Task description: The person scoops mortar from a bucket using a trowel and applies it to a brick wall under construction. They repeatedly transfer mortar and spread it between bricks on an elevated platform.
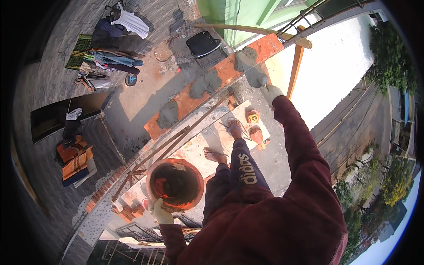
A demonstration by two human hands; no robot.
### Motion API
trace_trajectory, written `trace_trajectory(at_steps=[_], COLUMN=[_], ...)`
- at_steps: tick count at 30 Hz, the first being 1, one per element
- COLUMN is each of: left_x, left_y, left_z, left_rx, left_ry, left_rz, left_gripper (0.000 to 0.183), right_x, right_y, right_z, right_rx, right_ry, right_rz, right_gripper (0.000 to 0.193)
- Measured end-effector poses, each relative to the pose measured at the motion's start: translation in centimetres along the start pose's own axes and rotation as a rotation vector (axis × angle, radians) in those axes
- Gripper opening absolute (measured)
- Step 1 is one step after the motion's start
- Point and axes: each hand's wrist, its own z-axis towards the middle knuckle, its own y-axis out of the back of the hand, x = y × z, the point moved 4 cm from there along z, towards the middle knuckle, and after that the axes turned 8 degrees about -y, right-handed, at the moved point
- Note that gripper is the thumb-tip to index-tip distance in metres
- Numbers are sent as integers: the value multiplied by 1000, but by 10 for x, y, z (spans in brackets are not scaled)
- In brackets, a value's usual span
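Observation:
My gloved left hand (161, 213) is closed on the near rim of a round orange basin (201, 187), which has dark residue inside. Farther up and to the right, my gloved right hand (272, 93) grips a trowel (256, 78). The grey blade lies beside the brick course (227, 70), at the edge of a mortar heap (245, 58). Two more wet heaps, a middle mortar mound (205, 85) and a left mortar mound (168, 115), sit on the same bricks. The trowel's handle is hidden in my glove.
My sandalled feet stand on a pale plank (223, 137), near brick pieces (255, 134) and a yellow tape measure (253, 116). A black chair (203, 43) stands beyond the bricks. Clothes (112, 59) hang at upper left. A road (353, 119) lies far below on the right.

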Motion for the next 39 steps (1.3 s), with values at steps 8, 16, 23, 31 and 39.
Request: trace_trajectory(at_steps=[8,16,23,31,39], left_x=[-1,-29,-26,-30,-22], left_y=[-12,-45,-49,-65,-48], left_z=[-6,-17,-7,3,22], left_rx=[35,20,147,164,249], left_ry=[42,50,16,7,-2], left_rz=[37,91,113,152,198], left_gripper=[14,19,30,42,27], right_x=[7,-1,-28,-14,25], right_y=[15,-5,17,-67,-134], right_z=[-28,-5,21,-51,-43], right_rx=[132,-97,-75,39,445], right_ry=[-230,105,34,-34,-22], right_rz=[706,-57,-21,615,1982], right_gripper=[38,48,52,42,40])
